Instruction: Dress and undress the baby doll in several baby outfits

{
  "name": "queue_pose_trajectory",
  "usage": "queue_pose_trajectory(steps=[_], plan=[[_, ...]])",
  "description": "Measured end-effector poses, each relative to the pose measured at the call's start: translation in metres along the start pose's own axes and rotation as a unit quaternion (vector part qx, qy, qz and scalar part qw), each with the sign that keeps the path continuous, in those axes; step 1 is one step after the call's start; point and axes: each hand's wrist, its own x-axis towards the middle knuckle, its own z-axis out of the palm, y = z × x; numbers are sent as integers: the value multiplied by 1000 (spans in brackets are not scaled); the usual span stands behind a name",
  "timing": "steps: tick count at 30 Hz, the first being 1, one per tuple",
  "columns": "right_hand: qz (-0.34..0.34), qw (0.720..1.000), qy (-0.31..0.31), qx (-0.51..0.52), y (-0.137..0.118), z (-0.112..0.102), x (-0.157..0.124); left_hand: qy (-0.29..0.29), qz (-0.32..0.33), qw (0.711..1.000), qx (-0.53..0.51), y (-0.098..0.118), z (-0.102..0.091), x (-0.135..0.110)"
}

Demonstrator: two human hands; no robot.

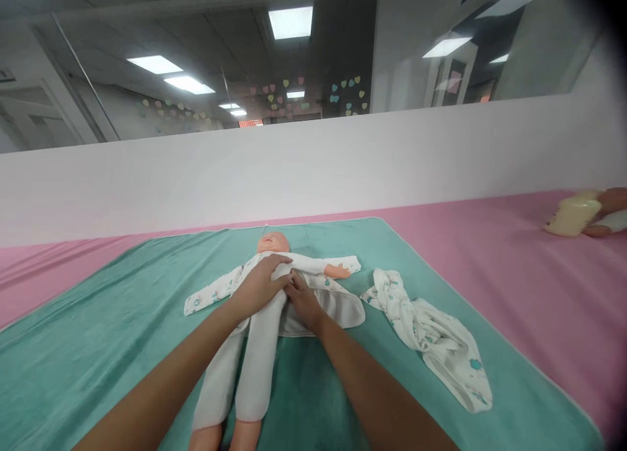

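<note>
A baby doll in white long-sleeved underclothes lies face up, its bald head away from me. Spread beneath its body is a white printed baby jacket; one of the doll's arms is in a sleeve, while the other arm rests over the empty one. My left hand lies on the doll's chest, fingers stretched and thumb apart. Close against it, my right hand has its fingers pinched together at the doll's side, over the cloth. What is between those fingertips is hidden.
A crumpled printed white garment lies right of the doll on a green blanket. Pink cloth extends under the blanket. At the far right, a pale yellow bottle stands beside another doll's limb. A white wall with windows closes the back.
</note>
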Motion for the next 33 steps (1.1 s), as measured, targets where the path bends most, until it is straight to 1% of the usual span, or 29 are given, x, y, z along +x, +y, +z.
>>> queue_pose_trajectory(steps=[1, 2, 3, 4, 6, 7, 8, 10, 12, 14, 15, 16, 17, 19, 22, 24, 29, 31, 32, 33], plan=[[-33, 999, -2, -28, 0, 0, 0, 6, 42, 998, 52, -2, 9, 14], [-59, 997, -6, -57, 0, 0, 1, -7, 89, 990, 106, -3, 18, 28], [-76, 993, -14, -84, 0, 0, 1, -21, 122, 980, 158, -3, 27, 40], [-85, 990, -28, -109, 1, 0, 2, -41, 143, 967, 208, -1, 35, 51], [-104, 978, -60, -173, 1, -4, 2, -79, 160, 944, 279, 3, 50, 68], [-119, 963, -69, -232, 0, -7, 3, -95, 163, 936, 297, 4, 54, 73], [-133, 941, -68, -304, -1, -12, 4, -105, 165, 932, 305, 5, 57, 78], [-141, 886, -35, -440, -5, -26, 5, -113, 166, 930, 308, 6, 58, 84], [-112, 845, 23, -523, -9, -42, 7, -113, 162, 928, 316, 4, 55, 86], [-63, 822, 74, -562, -12, -56, 9, -115, 158, 925, 325, 2, 49, 87], [-38, 809, 91, -579, -13, -61, 10, -119, 159, 923, 331, 1, 47, 87], [-19, 799, 100, -593, -14, -66, 11, -122, 160, 920, 337, 0, 45, 87], [-8, 795, 100, -598, -15, -69, 11, -124, 161, 917, 343, -1, 43, 87], [-13, 804, 81, -589, -16, -73, 12, -125, 162, 912, 357, -2, 41, 87], [-31, 825, 51, -562, -18, -77, 12, -119, 159, 907, 373, -5, 39, 89], [-35, 841, 49, -537, -18, -79, 12, -117, 156, 905, 379, -6, 38, 91], [-25, 892, 116, -436, -16, -87, 22, -124, 167, 898, 387, -9, 33, 87], [-23, 915, 139, -379, -16, -90, 26, -123, 190, 887, 402, -11, 30, 84], [-24, 922, 145, -358, -16, -91, 28, -121, 199, 880, 413, -12, 28, 83], [-20, 936, 148, -319, -16, -92, 29, -120, 206, 873, 427, -13, 27, 82]])
